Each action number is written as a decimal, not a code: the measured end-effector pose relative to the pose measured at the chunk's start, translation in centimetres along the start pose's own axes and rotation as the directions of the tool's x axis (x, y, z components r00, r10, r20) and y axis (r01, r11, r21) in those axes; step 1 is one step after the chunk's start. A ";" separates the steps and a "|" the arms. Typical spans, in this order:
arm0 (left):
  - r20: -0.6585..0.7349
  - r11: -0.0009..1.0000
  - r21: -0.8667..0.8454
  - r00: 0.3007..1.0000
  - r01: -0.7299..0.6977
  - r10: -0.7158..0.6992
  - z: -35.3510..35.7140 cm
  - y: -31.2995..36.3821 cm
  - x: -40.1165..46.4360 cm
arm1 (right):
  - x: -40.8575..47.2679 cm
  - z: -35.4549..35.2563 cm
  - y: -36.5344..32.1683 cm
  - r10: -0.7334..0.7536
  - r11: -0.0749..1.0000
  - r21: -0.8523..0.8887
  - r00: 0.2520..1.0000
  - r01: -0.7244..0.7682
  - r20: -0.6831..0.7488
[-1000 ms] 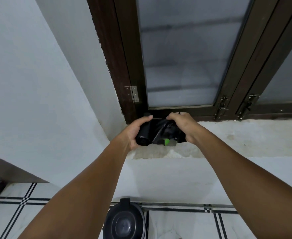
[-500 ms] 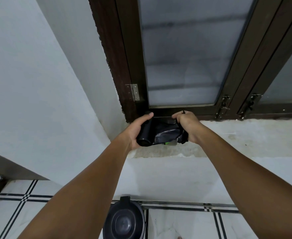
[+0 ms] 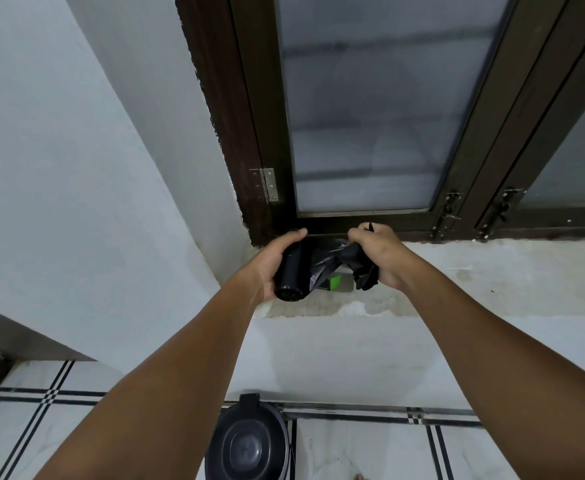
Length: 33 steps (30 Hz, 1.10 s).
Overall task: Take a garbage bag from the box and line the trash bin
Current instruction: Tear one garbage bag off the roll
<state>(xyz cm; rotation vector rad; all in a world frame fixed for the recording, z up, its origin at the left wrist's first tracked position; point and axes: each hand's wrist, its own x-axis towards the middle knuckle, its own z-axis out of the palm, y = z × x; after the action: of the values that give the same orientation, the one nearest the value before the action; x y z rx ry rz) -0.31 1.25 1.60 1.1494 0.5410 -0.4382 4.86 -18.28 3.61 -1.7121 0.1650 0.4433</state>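
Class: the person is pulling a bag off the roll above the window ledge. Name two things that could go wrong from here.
1. The left hand grips the roll while the right hand pulls a bunched bag; it may tear unevenly or drag out extra bags.
2. The box lies on the ledge under both hands and could get knocked off.

You can read no text, label, brand, number or sign here — the box (image 3: pixel 332 283) on the windowsill (image 3: pixel 492 271) shows you only a green patch on a dark face, its printing too small and blurred to make out.
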 end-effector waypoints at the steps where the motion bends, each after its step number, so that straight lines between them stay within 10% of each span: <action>1: 0.025 1.000 0.003 1.000 -0.001 0.001 0.0 0.0 0.0 | 0.2 0.0 0.0 0.006 0.999 0.040 1.000 -0.007 0.012; 7: 0.048 0.999 0.048 0.999 -0.005 0.002 0.0 0.5 0.1 | 0.5 0.2 -0.4 0.021 0.997 0.079 1.000 -0.021 -0.005; 15: -0.053 0.978 0.207 0.998 -0.012 0.023 0.4 0.9 0.0 | -0.1 0.0 -0.4 -0.004 0.894 -0.434 0.970 0.114 0.245; 33: -0.159 0.977 0.211 0.986 -0.015 0.049 0.2 0.5 -0.3 | 0.0 0.6 -0.6 -0.013 0.993 -0.116 1.000 0.013 -0.004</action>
<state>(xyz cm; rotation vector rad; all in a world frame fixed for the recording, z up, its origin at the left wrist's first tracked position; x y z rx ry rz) -0.17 1.28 2.22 1.4038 0.6290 -0.3813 4.92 -17.60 4.12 -1.8277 0.1334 0.4468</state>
